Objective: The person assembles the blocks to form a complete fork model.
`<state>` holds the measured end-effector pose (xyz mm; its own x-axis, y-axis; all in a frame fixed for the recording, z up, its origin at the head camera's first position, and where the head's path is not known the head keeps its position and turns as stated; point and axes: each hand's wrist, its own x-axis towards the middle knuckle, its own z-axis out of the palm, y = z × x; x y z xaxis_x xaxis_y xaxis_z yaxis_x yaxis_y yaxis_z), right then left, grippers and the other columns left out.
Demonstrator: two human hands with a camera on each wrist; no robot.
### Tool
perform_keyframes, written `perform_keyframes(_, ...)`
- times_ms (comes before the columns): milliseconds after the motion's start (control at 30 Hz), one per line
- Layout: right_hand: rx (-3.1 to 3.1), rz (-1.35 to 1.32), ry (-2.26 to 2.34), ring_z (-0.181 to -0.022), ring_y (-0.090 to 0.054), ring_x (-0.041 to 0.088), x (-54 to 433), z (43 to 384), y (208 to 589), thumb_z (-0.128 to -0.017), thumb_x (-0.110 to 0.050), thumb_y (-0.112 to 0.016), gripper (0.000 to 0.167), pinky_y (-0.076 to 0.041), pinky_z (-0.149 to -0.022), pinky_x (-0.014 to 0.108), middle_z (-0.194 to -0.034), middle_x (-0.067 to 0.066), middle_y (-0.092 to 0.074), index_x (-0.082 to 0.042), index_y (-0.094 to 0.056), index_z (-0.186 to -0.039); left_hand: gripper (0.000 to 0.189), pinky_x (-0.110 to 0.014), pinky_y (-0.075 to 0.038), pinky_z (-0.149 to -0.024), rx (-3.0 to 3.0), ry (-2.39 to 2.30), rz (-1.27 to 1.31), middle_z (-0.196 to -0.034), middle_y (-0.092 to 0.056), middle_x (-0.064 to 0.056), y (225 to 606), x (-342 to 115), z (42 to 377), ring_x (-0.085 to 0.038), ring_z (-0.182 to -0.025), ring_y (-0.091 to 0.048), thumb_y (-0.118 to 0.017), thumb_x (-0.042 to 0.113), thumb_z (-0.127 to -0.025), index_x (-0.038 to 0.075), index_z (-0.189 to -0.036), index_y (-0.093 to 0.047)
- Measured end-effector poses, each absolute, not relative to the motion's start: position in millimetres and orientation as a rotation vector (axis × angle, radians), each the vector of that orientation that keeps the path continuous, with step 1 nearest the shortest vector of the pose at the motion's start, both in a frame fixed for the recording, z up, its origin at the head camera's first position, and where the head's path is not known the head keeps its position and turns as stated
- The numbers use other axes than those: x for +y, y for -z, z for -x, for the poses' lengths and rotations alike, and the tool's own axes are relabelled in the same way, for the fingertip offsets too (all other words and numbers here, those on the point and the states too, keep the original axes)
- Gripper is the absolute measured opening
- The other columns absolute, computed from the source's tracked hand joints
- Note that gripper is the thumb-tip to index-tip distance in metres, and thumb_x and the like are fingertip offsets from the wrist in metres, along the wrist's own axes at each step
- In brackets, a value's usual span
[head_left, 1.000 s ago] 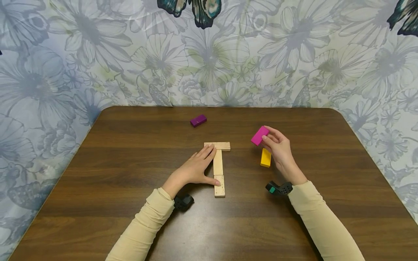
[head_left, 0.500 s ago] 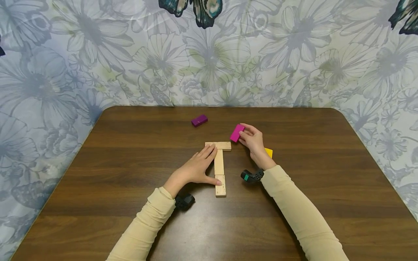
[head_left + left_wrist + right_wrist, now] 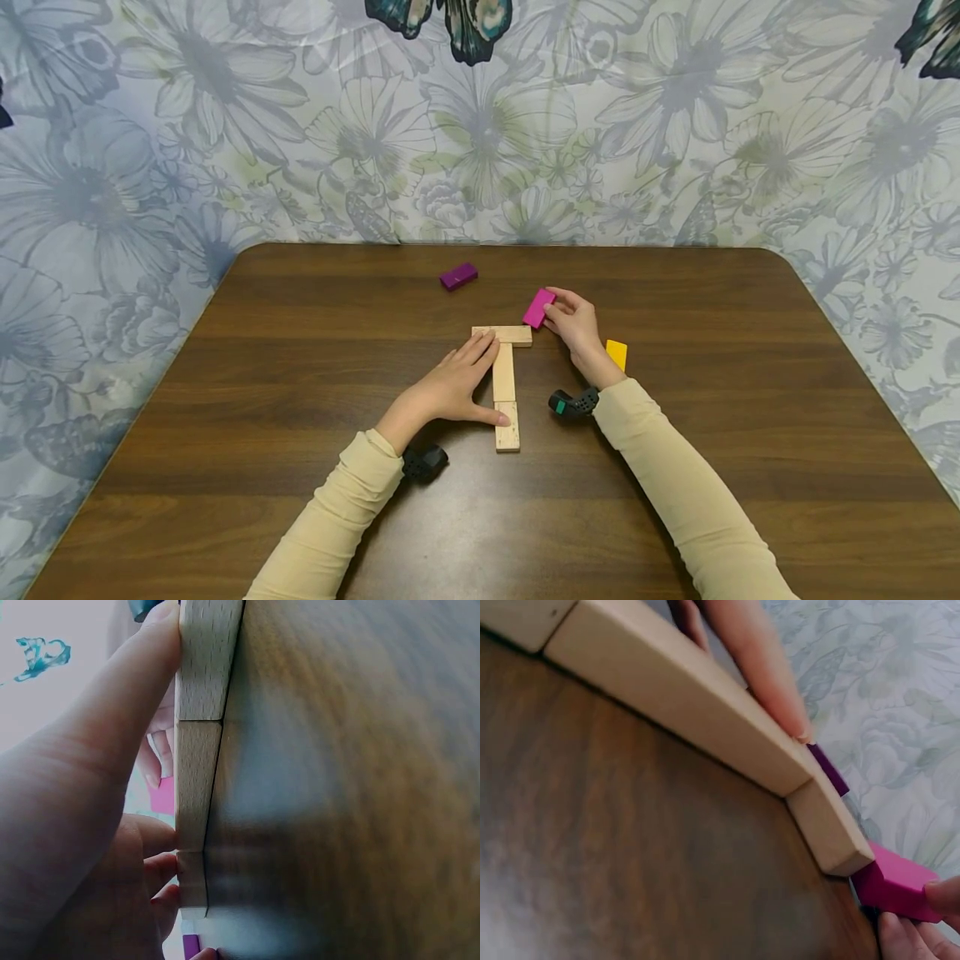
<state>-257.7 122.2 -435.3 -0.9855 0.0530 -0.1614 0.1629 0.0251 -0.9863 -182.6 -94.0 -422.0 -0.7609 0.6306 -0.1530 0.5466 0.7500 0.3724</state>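
Three plain wooden blocks make a T on the table: a crosswise block (image 3: 517,336) at the far end, then a middle block (image 3: 504,379) and a near block (image 3: 507,442) in line. My left hand (image 3: 438,392) rests on them with straight, spread fingers, fingertips at the crosswise block and thumb on the near one. My right hand (image 3: 577,327) pinches a pink block (image 3: 538,307) between thumb and fingers. In the right wrist view, the pink block (image 3: 900,885) sits tilted right at the right end of the crosswise block (image 3: 829,825).
A purple block (image 3: 458,277) lies near the far edge of the brown wooden table (image 3: 300,333). Beside the right wrist is a yellow block (image 3: 617,353), partly hidden by the arm. A flower-patterned cloth (image 3: 487,150) hangs behind the table.
My right hand has carried the pink block leftward, from above the yellow block to the crosswise block's right end. My left hand has stayed on the wooden blocks.
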Motion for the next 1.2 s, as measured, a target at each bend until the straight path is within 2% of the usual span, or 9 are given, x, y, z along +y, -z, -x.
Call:
perform_keyframes(267,2.656,-0.086,1.752,-0.098,-0.056,0.025,121.5,261.7,439.0,-0.093,-0.008,-0.058,0.033,-0.046,-0.085,0.033,-0.112,0.016,-0.060,-0.006,-0.060,-0.126,0.113,-0.054,-0.015,-0.106,2.677,-0.448,-0.933,-0.155,0.001,-0.013,421.7,-93.3,182.8,-0.025,-0.140,0.003,-0.066,0.063,-0.075,0.002,-0.149,-0.007)
perform_keyframes(600,2.837,0.047,1.455,-0.093,-0.050,0.029,119.4,270.7,438.2,-0.093,-0.009,-0.057,0.032,-0.043,-0.079,0.037,-0.107,0.018,-0.057,0.000,-0.059,-0.124,0.113,-0.053,-0.014,-0.106,2.670,-0.450,-0.929,-0.155,0.003,-0.012,420.8,-93.0,183.3,-0.025,-0.140,0.005,-0.066,0.063,-0.075,0.003,-0.149,-0.006)
perform_keyframes(867,2.896,0.170,1.389,-0.098,-0.049,0.032,119.5,272.2,435.0,-0.090,-0.006,-0.061,0.031,-0.041,-0.084,0.042,-0.107,0.022,-0.053,0.007,-0.062,-0.118,0.113,-0.053,-0.016,-0.106,2.677,-0.449,-0.930,-0.155,0.001,-0.013,420.1,-93.4,184.0,-0.025,-0.140,0.004,-0.066,0.063,-0.074,0.003,-0.149,-0.006)
perform_keyframes(1200,2.908,0.162,1.408,-0.099,-0.051,0.032,119.0,272.3,442.5,-0.089,-0.010,-0.064,0.034,-0.040,-0.085,0.040,-0.110,0.021,-0.052,0.004,-0.061,-0.120,0.113,-0.053,-0.016,-0.106,2.678,-0.444,-0.929,-0.155,0.001,-0.013,421.9,-94.2,184.6,-0.025,-0.140,0.004,-0.065,0.064,-0.075,0.003,-0.150,-0.006)
